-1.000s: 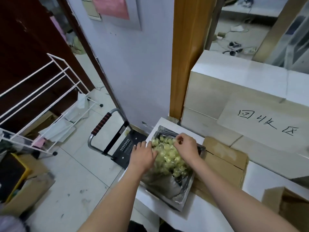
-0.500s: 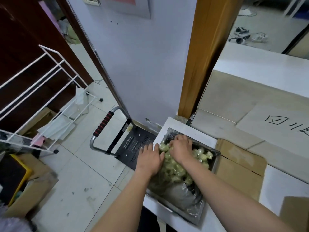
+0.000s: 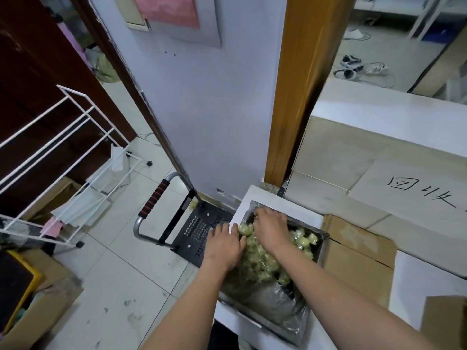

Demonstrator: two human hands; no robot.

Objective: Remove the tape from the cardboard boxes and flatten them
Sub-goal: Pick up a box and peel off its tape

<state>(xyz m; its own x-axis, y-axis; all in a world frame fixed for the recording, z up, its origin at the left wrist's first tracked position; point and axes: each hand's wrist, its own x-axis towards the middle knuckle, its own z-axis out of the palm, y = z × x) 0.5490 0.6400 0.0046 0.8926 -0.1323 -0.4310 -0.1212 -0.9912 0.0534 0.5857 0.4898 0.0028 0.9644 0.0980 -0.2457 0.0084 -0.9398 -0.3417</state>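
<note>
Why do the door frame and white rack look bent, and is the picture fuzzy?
Head view: the wide-angle lens bows the wooden door frame and the white rack; soft even light, no hard shadows; the hands, left and right, look slightly blurred.

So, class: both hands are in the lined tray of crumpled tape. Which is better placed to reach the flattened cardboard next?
Probably the right hand: the flattened cardboard lies right of the tray, while the left hand rests at its left edge.

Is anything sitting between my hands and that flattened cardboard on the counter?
Yes. Both the left hand and right hand are on the tape wads in the metal tray, whose right wall stands before the flattened cardboard.
</note>
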